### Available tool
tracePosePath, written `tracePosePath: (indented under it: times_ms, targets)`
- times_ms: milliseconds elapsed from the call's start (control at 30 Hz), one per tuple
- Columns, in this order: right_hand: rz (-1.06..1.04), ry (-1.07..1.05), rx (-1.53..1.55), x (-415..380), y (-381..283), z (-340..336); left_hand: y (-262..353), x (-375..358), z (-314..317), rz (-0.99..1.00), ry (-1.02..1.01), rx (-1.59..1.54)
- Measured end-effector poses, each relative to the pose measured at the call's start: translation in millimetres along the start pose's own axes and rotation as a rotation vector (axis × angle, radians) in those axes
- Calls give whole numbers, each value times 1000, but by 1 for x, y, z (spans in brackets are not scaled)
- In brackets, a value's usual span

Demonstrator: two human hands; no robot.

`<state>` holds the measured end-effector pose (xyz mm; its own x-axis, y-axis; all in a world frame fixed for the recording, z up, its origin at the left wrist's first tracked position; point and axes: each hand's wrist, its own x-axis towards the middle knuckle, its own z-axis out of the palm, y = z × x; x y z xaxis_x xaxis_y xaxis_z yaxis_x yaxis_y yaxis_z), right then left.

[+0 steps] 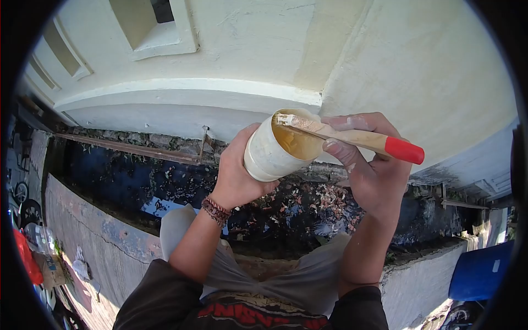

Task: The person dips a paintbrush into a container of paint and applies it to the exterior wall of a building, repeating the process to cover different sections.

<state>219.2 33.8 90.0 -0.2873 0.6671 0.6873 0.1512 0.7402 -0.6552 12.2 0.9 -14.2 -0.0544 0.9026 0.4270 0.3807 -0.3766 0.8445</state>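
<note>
Tilting paint-smeared white cup (264,157) shows yellowish paint inside.

Two hands were up in front of the cream wall (385,60): the left hand (236,170) and the right hand (374,176). Against that wall there was one paint tub (269,154), one brush (352,137) with a single red handle tip, and one beaded bracelet (215,210) below; one blue barrel (478,272) stood lower right of the wall

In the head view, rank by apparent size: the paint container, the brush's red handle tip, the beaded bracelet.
1. Paint container, held in the left hand.
2. Red handle tip.
3. Beaded bracelet.
The last two look close.
</note>
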Motion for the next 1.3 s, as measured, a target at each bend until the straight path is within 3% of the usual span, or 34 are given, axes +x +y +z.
tracePosePath:
  times_ms: [167,233,300,367,533,767,900,1033,1100,1300]
  targets:
    - [194,-1,152,6,5,-5,-6,0,-1,50,14,65]
    - [399,-90,277,6,9,-5,-9,0,-3,54,-5,145]
    - [398,-100,331,6,19,-5,-9,2,-4,45,-23,149]
    - [530,-118,502,7,26,-3,-9,0,-5,13,-49,153]
    - [593,-128,535,3,39,5,-12,1,-9,-2,-59,196]
    - [419,68,369,10,41,-7,-15,4,-9,-1,-42,129]
    - [470,192,601,10,54,-7,-17,3,-8,-47,-59,27]
    - [558,226,810,9,73,-5,-12,4,-7,-69,-46,-37]
    - [764,440,894,14,67,6,-15,4,-4,-66,-38,-104]
    - [903,385,1064,6,82,7,-18,6,-5,-55,-9,-155]
